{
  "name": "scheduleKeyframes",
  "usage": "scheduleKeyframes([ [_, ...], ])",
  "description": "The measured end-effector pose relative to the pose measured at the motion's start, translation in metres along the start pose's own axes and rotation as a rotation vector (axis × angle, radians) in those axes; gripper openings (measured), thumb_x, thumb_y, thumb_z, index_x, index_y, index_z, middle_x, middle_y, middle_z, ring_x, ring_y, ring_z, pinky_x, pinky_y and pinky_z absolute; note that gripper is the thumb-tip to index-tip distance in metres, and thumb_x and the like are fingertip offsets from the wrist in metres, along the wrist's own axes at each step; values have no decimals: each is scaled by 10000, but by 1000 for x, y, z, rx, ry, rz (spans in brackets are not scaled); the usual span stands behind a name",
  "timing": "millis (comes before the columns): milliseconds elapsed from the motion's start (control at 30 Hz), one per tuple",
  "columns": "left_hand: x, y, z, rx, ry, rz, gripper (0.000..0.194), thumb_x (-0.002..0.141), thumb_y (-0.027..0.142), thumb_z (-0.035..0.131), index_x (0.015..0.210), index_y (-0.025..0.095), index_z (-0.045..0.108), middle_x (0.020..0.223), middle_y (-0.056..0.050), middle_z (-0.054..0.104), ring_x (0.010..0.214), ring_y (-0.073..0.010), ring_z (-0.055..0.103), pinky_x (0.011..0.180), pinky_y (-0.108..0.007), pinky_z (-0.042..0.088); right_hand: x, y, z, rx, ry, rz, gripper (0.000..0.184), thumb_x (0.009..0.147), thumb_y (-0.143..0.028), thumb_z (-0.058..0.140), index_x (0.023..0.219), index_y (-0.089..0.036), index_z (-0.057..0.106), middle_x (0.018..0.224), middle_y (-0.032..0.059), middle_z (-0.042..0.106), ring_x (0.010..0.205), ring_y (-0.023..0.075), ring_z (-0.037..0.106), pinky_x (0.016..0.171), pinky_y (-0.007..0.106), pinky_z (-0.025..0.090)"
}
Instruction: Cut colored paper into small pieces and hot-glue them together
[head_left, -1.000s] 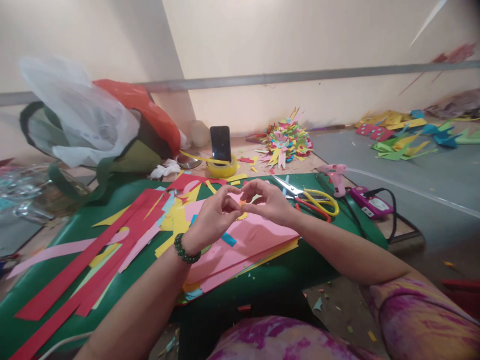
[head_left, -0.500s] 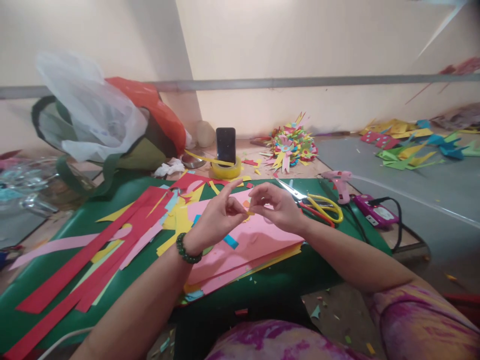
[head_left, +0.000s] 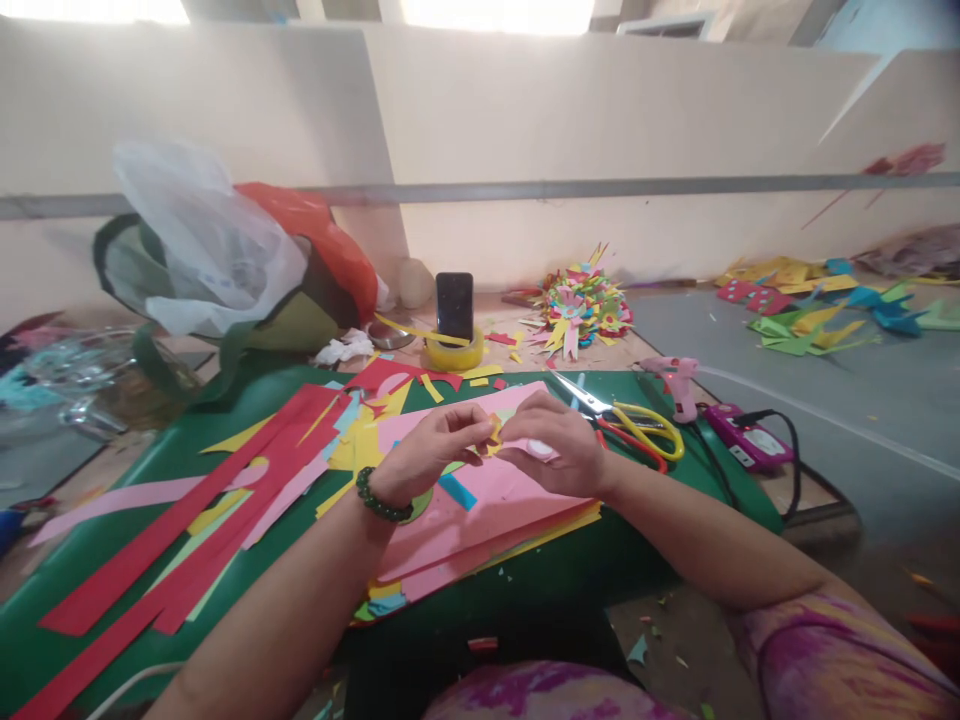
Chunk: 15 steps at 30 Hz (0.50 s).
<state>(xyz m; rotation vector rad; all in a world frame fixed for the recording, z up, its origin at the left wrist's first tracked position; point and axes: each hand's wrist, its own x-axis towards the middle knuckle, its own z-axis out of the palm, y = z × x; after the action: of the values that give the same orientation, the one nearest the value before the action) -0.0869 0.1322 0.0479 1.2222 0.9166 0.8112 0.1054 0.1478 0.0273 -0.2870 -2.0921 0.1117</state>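
Fingers of left hand [head_left: 435,447] pinch nearly closed on one small yellow paper piece [head_left: 493,430]; curled fingers of right hand [head_left: 562,440] meet it, over pink sheets [head_left: 487,510]. Right: two scissors, yellow-handled [head_left: 679,440] and red-handled [head_left: 634,453], one glue gun [head_left: 679,385]. Far: one phone [head_left: 454,305].
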Motion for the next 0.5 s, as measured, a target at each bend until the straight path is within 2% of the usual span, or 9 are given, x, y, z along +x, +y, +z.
scheduleKeyframes([
  [133,1,0,3,139,179,186,307,702,449,742,659,156,659,605,18,586,588,-91,516,595,-215,443,1,2,6,325,66,544,247,806,-311,723,884,-218,507,767,-1,625,661,141,614,590,284,545],
  [200,1,-1,5,178,221,224,285,711,432,723,657,157,672,588,16,585,569,-97,504,579,-227,437,2,3,11,490,62,717,299,786,-343,727,837,-226,456,696,-45,579,587,116,584,539,251,524],
  [300,2,-2,7,208,218,243,270,710,418,715,659,156,671,610,6,601,568,-104,509,560,-235,433,3,5,15,568,59,776,276,791,-312,700,798,-224,438,671,-63,537,572,99,551,553,243,509],
  [500,3,-3,7,174,169,239,339,677,440,752,626,164,563,585,34,542,538,-82,471,535,-215,403,2,6,12,492,-44,650,183,811,-226,643,790,-211,462,720,-40,519,634,106,552,608,260,504],
])
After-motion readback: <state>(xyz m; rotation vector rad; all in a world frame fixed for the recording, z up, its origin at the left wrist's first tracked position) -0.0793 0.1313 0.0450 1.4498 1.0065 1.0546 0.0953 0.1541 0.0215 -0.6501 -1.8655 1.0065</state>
